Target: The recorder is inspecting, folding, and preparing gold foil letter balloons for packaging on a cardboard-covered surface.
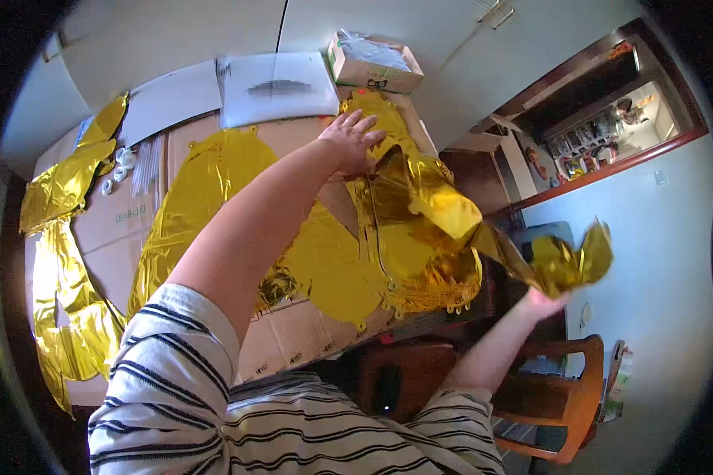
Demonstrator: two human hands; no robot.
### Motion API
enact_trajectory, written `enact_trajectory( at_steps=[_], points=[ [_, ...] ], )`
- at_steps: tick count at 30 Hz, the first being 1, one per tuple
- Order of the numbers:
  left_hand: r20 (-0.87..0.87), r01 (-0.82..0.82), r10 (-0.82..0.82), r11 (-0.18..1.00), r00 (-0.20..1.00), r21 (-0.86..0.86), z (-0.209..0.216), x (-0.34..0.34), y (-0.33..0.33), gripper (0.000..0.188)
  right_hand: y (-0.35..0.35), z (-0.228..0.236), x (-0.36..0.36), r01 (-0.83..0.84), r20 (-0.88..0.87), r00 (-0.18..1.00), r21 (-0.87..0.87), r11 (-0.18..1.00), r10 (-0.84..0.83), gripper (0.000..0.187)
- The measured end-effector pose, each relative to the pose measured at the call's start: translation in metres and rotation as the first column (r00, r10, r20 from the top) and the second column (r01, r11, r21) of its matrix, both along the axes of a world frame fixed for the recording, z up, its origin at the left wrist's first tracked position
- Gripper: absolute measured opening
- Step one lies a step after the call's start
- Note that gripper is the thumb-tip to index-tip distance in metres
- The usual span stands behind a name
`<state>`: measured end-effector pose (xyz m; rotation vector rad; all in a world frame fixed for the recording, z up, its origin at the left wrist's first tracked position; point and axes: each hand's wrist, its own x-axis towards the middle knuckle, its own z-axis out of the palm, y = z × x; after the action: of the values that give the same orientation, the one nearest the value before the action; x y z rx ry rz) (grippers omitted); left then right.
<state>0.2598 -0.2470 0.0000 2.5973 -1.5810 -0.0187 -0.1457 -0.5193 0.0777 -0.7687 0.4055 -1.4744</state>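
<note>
My left hand [352,144] is spread over the far end of a stack of gold foil balloons [432,257], its fingers apart and lying on the foil. Out to the right, my right hand [545,304] is closed on a lifted gold foil balloon [572,261], whose strip runs back to the stack, twisted and creased. Flat, uninflated foil balloons with small tabs along their edges lie nearby: one long piece [228,166] left of my left forearm, and a rounded one [337,273] to its right. The right fingertips are partly hidden behind the foil.
Cardboard [119,207] covers the table. More gold foil [59,186] hangs over its left edge, beside white ribbon rolls [121,166] and clear straws [146,165]. A small carton [376,67] of clear bags stands at the back. A wooden chair [558,396] is at the right.
</note>
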Motion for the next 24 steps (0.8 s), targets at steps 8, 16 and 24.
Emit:
enact_trajectory(
  at_steps=[8, 16, 24],
  points=[
    [0.141, 0.055, -0.047, 0.997, 0.989, -0.054, 0.015, -0.011, -0.007, 0.083, 0.018, 0.007, -0.199, 0.555, -0.404, 0.667, -0.291, 0.779, -0.626, 0.051],
    [0.168, 0.169, -0.13, 0.956, 0.977, -0.241, 0.038, -0.038, -0.01, 0.05, 0.062, 0.059, -0.17, 0.487, -0.519, 0.543, -0.445, 0.751, -0.66, 0.041],
    [0.083, 0.171, -0.155, 0.958, 0.984, -0.229, 0.024, -0.118, 0.011, 0.069, 0.14, 0.103, -0.043, 0.139, -0.575, 0.624, -0.584, 0.8, -0.529, 0.03]
  ],
)
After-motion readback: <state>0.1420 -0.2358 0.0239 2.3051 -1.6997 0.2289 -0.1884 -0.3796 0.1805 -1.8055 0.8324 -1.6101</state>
